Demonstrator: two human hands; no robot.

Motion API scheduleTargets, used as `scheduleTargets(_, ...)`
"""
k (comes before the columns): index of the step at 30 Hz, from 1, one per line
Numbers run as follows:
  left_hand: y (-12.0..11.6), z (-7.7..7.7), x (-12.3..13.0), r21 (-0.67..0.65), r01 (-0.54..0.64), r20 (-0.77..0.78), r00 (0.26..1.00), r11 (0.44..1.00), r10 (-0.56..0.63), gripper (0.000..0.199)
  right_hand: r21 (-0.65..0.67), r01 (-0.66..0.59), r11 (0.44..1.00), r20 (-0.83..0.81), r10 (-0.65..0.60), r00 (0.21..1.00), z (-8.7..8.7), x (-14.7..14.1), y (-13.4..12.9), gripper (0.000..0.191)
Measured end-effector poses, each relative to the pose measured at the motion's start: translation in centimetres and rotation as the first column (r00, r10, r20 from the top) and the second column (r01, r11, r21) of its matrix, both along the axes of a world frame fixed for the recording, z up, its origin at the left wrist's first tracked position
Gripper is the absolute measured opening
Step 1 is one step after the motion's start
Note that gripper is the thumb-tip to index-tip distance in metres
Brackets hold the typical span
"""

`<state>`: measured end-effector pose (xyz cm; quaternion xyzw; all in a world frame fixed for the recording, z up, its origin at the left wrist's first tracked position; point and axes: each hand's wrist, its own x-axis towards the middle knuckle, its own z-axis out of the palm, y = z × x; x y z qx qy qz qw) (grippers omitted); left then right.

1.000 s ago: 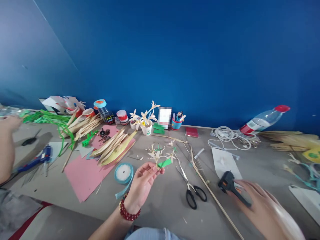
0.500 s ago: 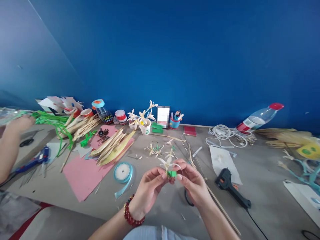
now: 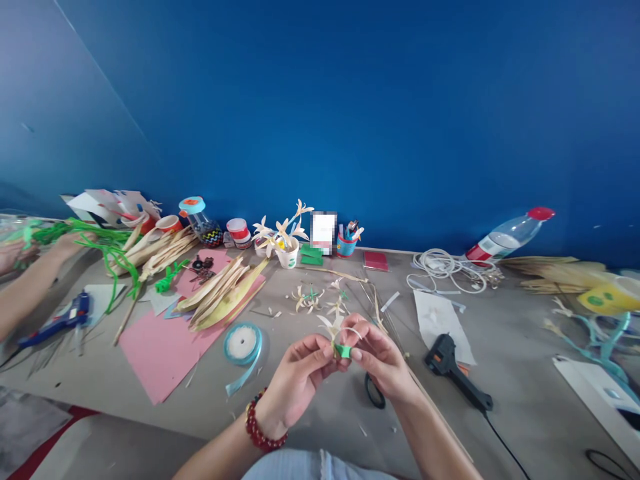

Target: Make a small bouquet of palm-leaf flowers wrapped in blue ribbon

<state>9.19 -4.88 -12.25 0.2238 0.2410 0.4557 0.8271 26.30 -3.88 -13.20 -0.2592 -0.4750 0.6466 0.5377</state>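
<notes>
Between my two hands is a pale husk flower [image 3: 332,327] with thin pointed petals. A strip of green paper [image 3: 343,351] sits at its base. My left hand [image 3: 307,367] pinches the flower's base between thumb and fingers. With thumb and fingertips closed, my right hand [image 3: 383,360] grips the free end of the green strip. Just beyond my fingers lie more small husk flowers [image 3: 336,305], some with green centres. Black scissor handles [image 3: 375,390] show partly beneath my right hand.
A spool of blue ribbon [image 3: 243,343] lies left, beside pink paper [image 3: 155,353] and dried husks [image 3: 220,293]. At right are a black glue gun [image 3: 453,370] and a tilted bottle [image 3: 515,237]. A cup of husk flowers [image 3: 288,255] stands behind. A co-worker's arm [image 3: 37,283] reaches in far left.
The view has shifted slightly, and my hands keep hold of the flower and green strip. The co-worker's arm at far left has reached further in, toward the green stems.
</notes>
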Motion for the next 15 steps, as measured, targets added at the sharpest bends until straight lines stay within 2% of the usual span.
scheduleTargets(5, 0.1, -0.1, -0.2, -0.016, -0.019, -0.016, 1.000, 1.000, 0.018, 0.014, 0.000, 0.086, 0.996, -0.006, -0.086, 0.996, -0.5, 0.1, -0.2, 0.016)
scheduleTargets(10, 0.4, -0.2, -0.3, 0.020, -0.036, -0.079, 0.996, 0.999, 0.037, 0.013, -0.109, 0.121, 0.987, 0.105, -0.109, 0.988, 0.5, 0.2, -0.5, 0.021)
scheduleTargets(15, 0.2, -0.3, -0.3, 0.026, -0.035, -0.097, 0.995, 0.999, 0.037, 0.013, -0.129, 0.214, 0.968, 0.126, -0.198, 0.972, 1.2, -0.7, -0.5, 0.025)
